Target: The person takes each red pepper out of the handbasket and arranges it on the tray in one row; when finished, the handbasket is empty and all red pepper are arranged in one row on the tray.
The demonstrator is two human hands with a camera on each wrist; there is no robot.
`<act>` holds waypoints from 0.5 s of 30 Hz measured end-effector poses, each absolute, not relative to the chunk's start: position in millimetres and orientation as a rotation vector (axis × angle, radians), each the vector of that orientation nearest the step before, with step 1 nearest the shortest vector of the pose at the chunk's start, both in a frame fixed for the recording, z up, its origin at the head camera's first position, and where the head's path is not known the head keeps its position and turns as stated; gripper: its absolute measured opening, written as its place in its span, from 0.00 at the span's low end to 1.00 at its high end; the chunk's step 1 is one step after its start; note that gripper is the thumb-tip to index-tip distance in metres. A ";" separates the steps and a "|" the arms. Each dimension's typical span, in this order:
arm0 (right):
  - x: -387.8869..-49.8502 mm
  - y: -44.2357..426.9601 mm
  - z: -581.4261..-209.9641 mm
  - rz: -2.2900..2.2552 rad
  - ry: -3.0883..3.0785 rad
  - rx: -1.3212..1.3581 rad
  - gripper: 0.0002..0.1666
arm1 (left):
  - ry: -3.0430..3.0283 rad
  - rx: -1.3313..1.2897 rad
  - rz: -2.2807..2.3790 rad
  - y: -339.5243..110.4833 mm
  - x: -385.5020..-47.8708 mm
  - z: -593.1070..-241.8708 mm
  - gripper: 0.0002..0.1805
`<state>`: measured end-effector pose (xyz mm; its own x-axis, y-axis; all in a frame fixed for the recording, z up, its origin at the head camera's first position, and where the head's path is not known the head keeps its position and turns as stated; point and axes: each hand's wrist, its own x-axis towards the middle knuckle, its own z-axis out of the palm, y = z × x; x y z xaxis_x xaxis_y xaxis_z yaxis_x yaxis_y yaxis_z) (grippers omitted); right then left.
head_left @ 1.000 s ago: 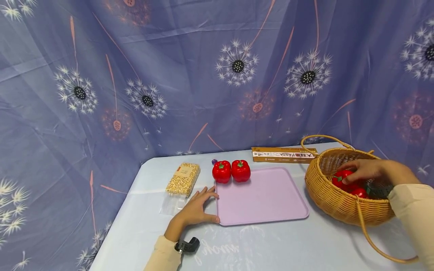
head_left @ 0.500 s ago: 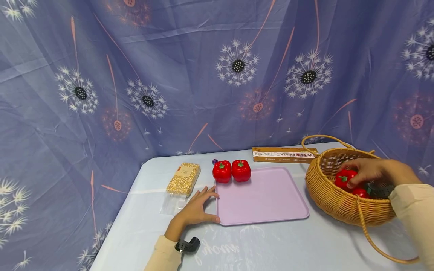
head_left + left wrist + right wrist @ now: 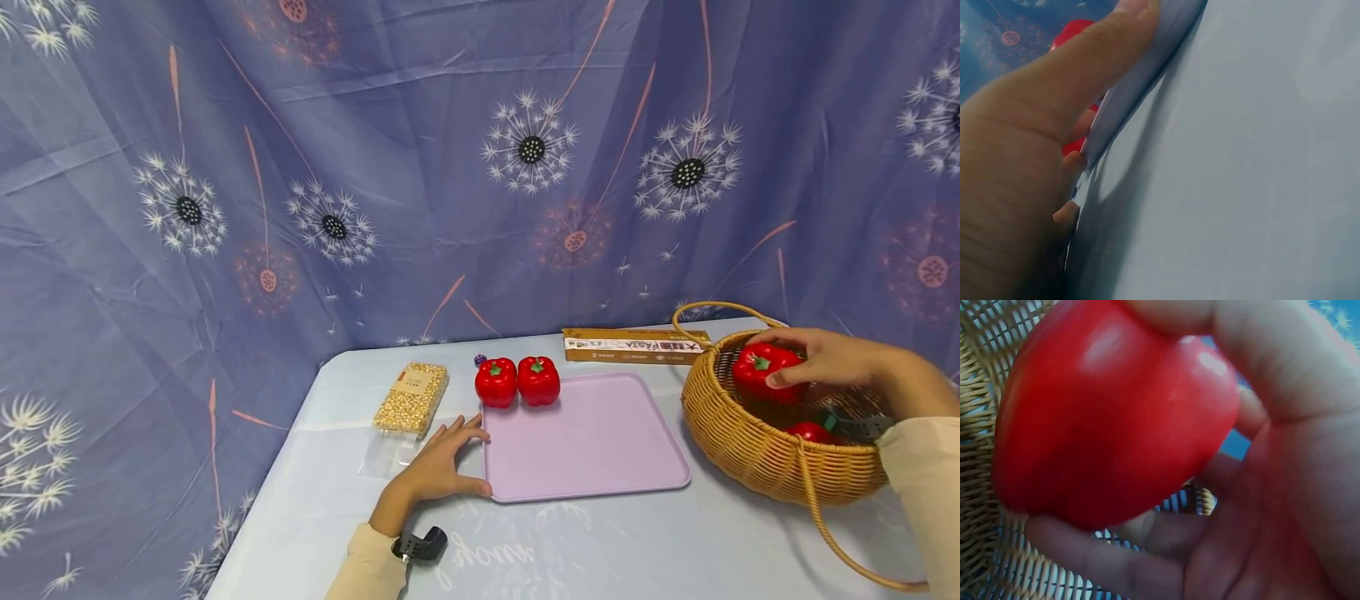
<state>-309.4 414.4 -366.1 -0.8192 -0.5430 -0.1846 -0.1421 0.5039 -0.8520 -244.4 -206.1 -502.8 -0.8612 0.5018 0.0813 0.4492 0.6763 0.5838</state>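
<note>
The work with the peppers is looking partly done, judging by how things are lying. A left red pepper and a right red pepper are sitting side by side at the far left corner of the pink tray, whose bare surface is stretching out beside them. The held red pepper is being gripped by the right hand, thumb and fingers curling around it in the mouth of the wicker basket, so it is not yet resting with the pair. A further red item is lying in the basket (probably another pepper, though the hand and its strap are hiding part of that space), so some of the work is seemingly remaining. The left hand is spreading its thumb and fingers along the tray's left edge, touching it.

Counting up, three peppers are showing plainly, plus that one part-hidden red item. One tray, one basket, one bag of yellow kernels, one pasta box and one small purple object are also resting on the desk.
</note>
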 end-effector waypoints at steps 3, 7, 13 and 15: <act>-305.0 412.2 -359.9 -1.323 2.388 -0.612 0.32 | 2.801 0.790 0.929 -205.9 -244.6 -502.4 0.44; -301.5 406.3 -350.8 -1.369 2.566 -0.617 0.34 | 2.806 0.785 0.929 -206.0 -243.9 -501.9 0.43; -299.6 388.3 -339.0 -1.495 2.689 -0.551 0.40 | 2.798 0.799 0.937 -206.0 -243.6 -501.8 0.43; -299.2 377.5 -334.7 -1.556 2.713 -0.526 0.39 | 2.796 0.799 0.939 -206.3 -243.6 -501.4 0.43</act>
<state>-299.2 377.5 -334.7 -0.9445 -0.2692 0.1885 -0.2986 0.4634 -0.8344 -243.6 -206.3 -501.4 -0.8597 0.5041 0.0822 0.4516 0.6751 0.5833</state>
